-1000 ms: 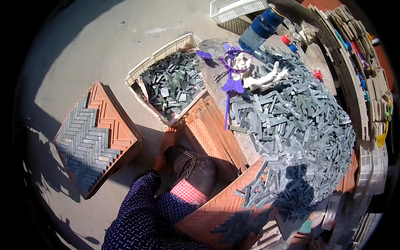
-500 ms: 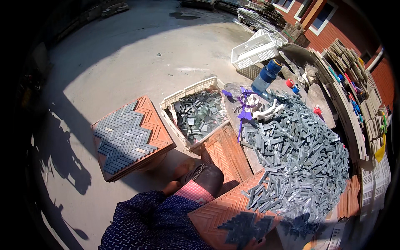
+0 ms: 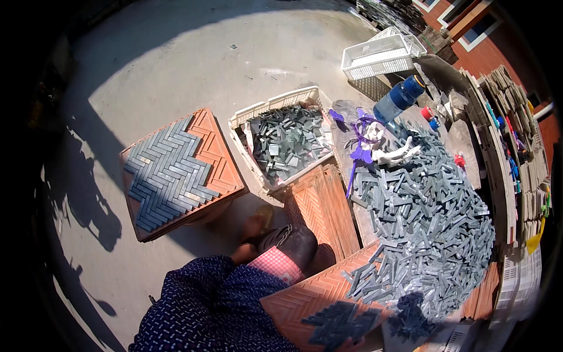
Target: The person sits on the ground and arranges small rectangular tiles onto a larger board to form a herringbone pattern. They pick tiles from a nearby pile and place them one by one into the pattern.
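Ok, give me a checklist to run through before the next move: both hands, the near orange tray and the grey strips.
1. Right hand at the near orange tray: ok, at its lower edge, by the laid dark strips.
2. Right hand's grip: cannot tell, shadow and the picture's edge hide it.
3. Left hand clear of the tray: ok, it is beside the knee.
4. Near tray filled: not ok, bare orange grooves show.
5. Loose strips close by: ok, the grey pile lies right beside the tray.
6. Tray free of loose strips: not ok, some lie over its pile-side edge.
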Demonstrator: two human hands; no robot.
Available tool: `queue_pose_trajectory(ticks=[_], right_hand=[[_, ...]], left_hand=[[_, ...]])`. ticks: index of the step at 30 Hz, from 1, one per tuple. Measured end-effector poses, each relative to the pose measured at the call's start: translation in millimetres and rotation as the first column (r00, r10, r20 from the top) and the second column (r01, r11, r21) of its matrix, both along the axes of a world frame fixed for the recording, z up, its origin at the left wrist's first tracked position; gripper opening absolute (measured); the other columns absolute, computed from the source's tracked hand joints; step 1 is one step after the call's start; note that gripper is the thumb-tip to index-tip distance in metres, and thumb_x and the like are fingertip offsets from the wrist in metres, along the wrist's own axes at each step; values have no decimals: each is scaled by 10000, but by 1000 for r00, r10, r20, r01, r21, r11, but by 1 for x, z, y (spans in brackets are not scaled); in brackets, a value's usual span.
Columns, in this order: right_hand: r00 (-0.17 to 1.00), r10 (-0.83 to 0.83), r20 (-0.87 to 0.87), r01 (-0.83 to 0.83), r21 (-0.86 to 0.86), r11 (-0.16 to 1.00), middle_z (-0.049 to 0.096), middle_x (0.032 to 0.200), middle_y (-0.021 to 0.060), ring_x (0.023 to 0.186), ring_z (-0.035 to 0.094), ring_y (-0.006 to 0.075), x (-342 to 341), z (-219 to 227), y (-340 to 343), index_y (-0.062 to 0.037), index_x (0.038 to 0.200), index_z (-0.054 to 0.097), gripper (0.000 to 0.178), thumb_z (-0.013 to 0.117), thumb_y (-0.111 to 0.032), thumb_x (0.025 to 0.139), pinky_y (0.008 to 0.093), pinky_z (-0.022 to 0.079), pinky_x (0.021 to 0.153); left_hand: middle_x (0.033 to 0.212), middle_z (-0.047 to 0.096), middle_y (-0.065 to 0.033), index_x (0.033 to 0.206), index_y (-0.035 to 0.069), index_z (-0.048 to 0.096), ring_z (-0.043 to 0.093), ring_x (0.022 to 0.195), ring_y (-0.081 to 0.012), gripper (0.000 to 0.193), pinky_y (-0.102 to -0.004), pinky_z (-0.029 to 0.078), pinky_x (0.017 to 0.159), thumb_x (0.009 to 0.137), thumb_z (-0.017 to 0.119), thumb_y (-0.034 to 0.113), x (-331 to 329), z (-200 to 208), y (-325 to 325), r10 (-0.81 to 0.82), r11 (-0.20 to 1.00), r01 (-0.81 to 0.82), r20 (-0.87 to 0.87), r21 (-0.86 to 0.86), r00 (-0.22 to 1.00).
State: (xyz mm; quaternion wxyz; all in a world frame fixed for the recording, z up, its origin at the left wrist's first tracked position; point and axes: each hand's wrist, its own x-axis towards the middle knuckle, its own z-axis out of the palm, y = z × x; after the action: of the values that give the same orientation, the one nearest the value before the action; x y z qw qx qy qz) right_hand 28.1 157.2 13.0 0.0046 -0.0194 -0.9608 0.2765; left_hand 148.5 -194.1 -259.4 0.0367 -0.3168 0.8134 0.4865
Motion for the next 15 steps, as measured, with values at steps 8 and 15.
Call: queue_pose_trajectory(ticks=[8, 15], right_hand=[[998, -7, -57, 1, -106, 994, 488, 1233, 240, 1086, 492, 351, -5, -17, 9, 22, 1320, 381, 416, 501, -104, 942, 412, 386, 948], [998, -59, -17, 54, -219, 974, 497, 1225, 230, 1082, 500, 339, -7, -12, 0, 15, 1310, 386, 404, 498, -60, 930, 408, 391, 952]], left_hand=[[784, 665, -179, 741, 42, 671, 644, 724, -319, 247, -426, 492, 671, 813, 590, 264, 1, -5, -7, -10, 1000, 9, -11, -24, 1000], [807, 663, -202, 752, 29, 668, 642, 762, -365, 317, -443, 493, 691, 849, 538, 301, 4, 8, -9, 65, 998, -65, 8, 1, 998]])
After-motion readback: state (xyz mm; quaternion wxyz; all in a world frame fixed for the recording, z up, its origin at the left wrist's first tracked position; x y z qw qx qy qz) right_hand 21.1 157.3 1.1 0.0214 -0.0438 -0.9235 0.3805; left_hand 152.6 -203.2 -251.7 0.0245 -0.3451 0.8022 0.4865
